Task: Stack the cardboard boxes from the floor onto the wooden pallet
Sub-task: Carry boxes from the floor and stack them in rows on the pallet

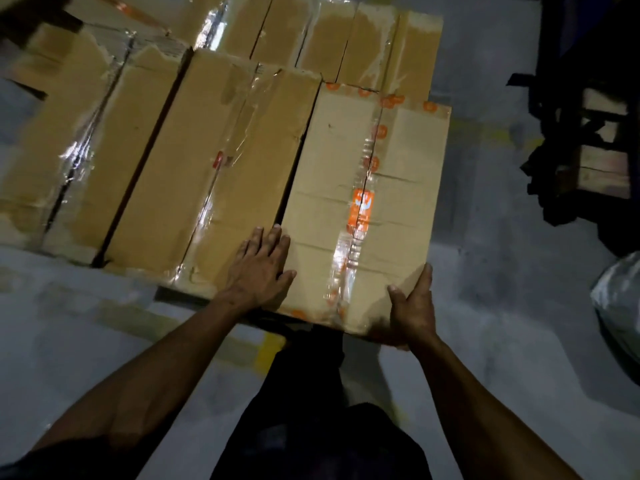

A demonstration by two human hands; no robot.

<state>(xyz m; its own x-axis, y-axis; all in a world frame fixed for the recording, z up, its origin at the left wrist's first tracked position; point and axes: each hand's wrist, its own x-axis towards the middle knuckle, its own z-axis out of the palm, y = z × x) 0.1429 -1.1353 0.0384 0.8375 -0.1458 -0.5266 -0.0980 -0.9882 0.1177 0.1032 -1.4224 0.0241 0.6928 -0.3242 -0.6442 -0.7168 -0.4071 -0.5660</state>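
A long cardboard box (398,174) with orange-printed clear tape along its seam lies at the right end of a row of boxes. My right hand (414,306) grips its near right corner, thumb on top and fingers underneath. My left hand (261,268) lies flat, fingers spread, on its near left edge, partly over the neighbouring box (221,174). A further taped box (79,140) lies to the left, and more boxes (332,39) fill a row behind. The wooden pallet is hidden beneath them.
Grey concrete floor (502,289) surrounds the stack. A dark metal frame with straps (588,140) stands at the right. A shiny plastic bag (620,299) sits at the right edge. My dark-trousered legs (311,393) are below the box.
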